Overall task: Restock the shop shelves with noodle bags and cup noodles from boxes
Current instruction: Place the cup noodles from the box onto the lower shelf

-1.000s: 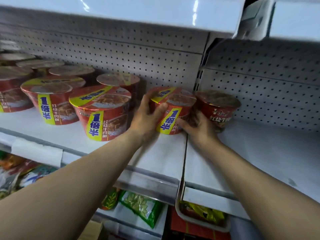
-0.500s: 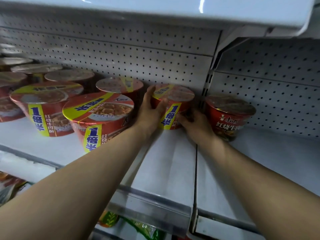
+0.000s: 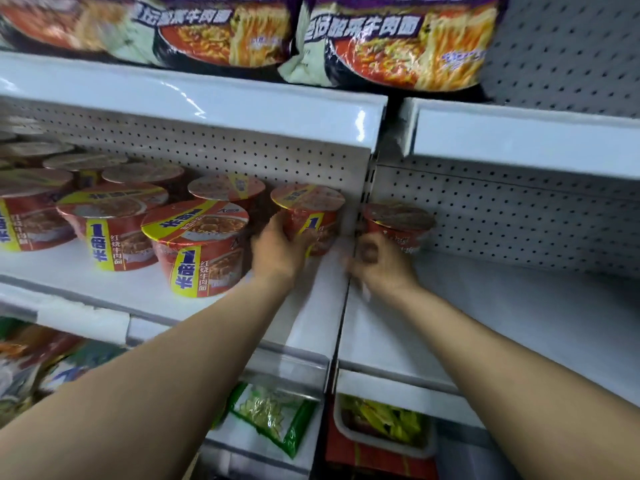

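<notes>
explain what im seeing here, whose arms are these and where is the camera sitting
There is no machine: these are a person's two bare arms, filmed by one camera worn on the head, looking forward and down. They reach onto a white shop shelf. The left hand grips a red noodle bowl at the back of the shelf. The right hand is beside it, fingers curled, apparently holding nothing; it is blurred. More red bowls stand to the left, a darker bowl to the right. Noodle bags sit on the shelf above.
</notes>
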`<act>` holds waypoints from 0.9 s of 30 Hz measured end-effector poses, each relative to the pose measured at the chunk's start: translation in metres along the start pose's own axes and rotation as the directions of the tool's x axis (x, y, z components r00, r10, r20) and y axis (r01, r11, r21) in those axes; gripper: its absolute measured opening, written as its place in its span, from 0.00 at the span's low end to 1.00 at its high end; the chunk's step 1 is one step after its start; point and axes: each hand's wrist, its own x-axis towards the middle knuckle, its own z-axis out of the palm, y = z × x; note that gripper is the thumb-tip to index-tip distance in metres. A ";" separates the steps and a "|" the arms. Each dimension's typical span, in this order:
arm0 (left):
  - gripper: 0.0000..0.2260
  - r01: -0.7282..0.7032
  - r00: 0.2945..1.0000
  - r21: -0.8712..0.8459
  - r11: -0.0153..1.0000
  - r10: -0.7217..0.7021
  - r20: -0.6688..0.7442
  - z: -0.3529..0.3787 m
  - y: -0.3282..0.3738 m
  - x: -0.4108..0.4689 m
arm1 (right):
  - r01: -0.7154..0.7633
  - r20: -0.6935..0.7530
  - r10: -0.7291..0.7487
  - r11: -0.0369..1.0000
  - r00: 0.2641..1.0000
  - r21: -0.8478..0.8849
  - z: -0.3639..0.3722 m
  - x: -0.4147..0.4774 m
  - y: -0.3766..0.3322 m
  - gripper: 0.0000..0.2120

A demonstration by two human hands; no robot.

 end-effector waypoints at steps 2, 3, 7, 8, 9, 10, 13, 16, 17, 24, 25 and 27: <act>0.27 -0.042 0.999 0.060 0.997 0.041 0.020 -0.004 0.010 -0.027 | -0.023 -0.009 0.023 1.000 1.000 -0.020 -0.018 -0.023 0.001 0.21; 0.28 -0.064 0.998 0.100 0.993 0.061 0.032 -0.005 0.015 -0.040 | -0.036 -0.011 0.035 0.998 0.999 -0.049 -0.029 -0.037 0.001 0.22; 0.26 -0.125 0.990 0.222 0.967 0.106 0.098 -0.005 0.033 -0.098 | -0.071 -0.033 0.066 0.977 0.997 -0.200 -0.075 -0.097 0.000 0.27; 0.26 -0.128 0.988 0.223 0.966 0.105 0.111 -0.005 0.038 -0.112 | -0.084 -0.039 0.077 0.966 0.996 -0.245 -0.086 -0.111 0.001 0.28; 0.26 -0.130 0.986 0.230 0.964 0.102 0.129 -0.005 0.044 -0.128 | -0.096 -0.043 0.087 0.954 0.995 -0.285 -0.096 -0.127 0.001 0.29; 0.26 -0.134 0.983 0.248 0.959 0.098 0.153 -0.005 0.049 -0.143 | -0.109 -0.044 0.101 0.940 0.994 -0.323 -0.106 -0.142 0.003 0.30; 0.25 -0.175 0.967 0.310 0.934 0.104 0.234 -0.004 0.062 -0.185 | -0.132 -0.027 0.133 0.902 0.991 -0.412 -0.130 -0.184 0.013 0.31; 0.25 -0.217 0.944 0.336 0.917 0.110 0.310 0.002 0.069 -0.222 | -0.159 -0.008 0.173 0.888 0.985 -0.432 -0.147 -0.223 0.029 0.29; 0.25 -0.232 0.937 0.346 0.909 0.114 0.330 0.005 0.070 -0.233 | -0.170 -0.007 0.186 0.885 0.983 -0.433 -0.152 -0.235 0.034 0.29; 0.24 -0.227 0.883 0.350 0.909 0.040 0.467 0.032 0.051 -0.297 | -0.298 -0.013 0.319 0.868 0.948 -0.396 -0.151 -0.310 0.086 0.30; 0.24 -0.226 0.873 0.346 0.911 0.031 0.487 0.037 0.043 -0.304 | -0.318 -0.014 0.338 0.870 0.941 -0.377 -0.146 -0.320 0.096 0.29; 0.24 -0.220 0.843 0.330 0.918 0.009 0.537 0.046 0.023 -0.315 | -0.370 -0.010 0.390 0.867 0.921 -0.333 -0.135 -0.340 0.117 0.28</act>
